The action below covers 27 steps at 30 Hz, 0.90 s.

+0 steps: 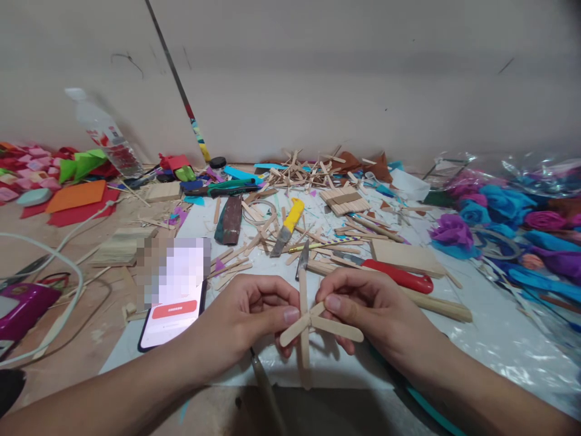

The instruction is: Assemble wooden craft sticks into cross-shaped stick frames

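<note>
Several wooden craft sticks (305,351) cross at one point, making a star-like shape in front of me. My left hand (265,309) pinches it near the crossing with thumb and fingers. Between its thumb and fingertips, my right hand (358,300) grips the end of one slanting stick. Another stick points to the lower right, under the right thumb. Just beyond the fingers lies a hammer (303,260). A red-handled tool (399,275) rests behind my right hand. Beside my left forearm is a phone (175,318) with its screen lit.
A yellow utility knife (293,218), a pile of loose sticks (299,175) and wooden blocks (406,257) cover the white sheet. Paper flowers (454,230) lie at right. A plastic bottle (106,133) leans on the wall; a white cable (79,266) loops at left.
</note>
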Motion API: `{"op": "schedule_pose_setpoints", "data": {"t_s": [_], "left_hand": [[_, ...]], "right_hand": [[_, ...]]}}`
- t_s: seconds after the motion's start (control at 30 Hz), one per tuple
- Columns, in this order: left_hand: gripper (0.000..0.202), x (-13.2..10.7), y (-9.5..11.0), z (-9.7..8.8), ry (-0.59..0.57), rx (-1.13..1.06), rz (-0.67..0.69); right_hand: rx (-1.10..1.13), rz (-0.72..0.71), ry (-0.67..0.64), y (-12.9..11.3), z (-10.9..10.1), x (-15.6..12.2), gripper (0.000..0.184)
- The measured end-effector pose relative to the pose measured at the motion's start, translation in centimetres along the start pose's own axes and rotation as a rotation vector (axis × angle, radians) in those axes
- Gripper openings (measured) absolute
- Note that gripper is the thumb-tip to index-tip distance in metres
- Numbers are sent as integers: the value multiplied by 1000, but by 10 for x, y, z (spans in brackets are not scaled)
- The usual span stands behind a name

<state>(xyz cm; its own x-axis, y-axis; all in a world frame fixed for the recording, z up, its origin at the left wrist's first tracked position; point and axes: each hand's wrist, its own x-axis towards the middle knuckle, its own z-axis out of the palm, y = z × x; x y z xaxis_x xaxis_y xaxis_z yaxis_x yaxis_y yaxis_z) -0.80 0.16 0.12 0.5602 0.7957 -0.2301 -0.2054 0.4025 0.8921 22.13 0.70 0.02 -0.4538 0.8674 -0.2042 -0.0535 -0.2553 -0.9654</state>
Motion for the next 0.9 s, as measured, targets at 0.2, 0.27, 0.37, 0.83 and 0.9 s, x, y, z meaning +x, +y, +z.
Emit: {"op": "schedule_pose_setpoints", "data": {"t_s": [0.2, 0.27, 0.37, 0.83, 0.9], "left_hand": [[36, 2, -4, -1, 1, -9, 26], [33, 2, -7, -3, -5, -26, 49], [30, 2, -8, -4, -13, -24, 56], [14, 4, -7, -1, 21, -86, 86], [14, 4, -6, -1, 8, -84, 79]], "right_hand": [[-18, -40, 5, 6, -1, -1, 20], [-39, -42, 29, 5, 1, -1, 21], [-71, -9, 34, -1, 5, -1, 24], [-181, 21, -11, -3, 12, -4, 26], [-264, -18, -28, -5, 13, -5, 21]]}}
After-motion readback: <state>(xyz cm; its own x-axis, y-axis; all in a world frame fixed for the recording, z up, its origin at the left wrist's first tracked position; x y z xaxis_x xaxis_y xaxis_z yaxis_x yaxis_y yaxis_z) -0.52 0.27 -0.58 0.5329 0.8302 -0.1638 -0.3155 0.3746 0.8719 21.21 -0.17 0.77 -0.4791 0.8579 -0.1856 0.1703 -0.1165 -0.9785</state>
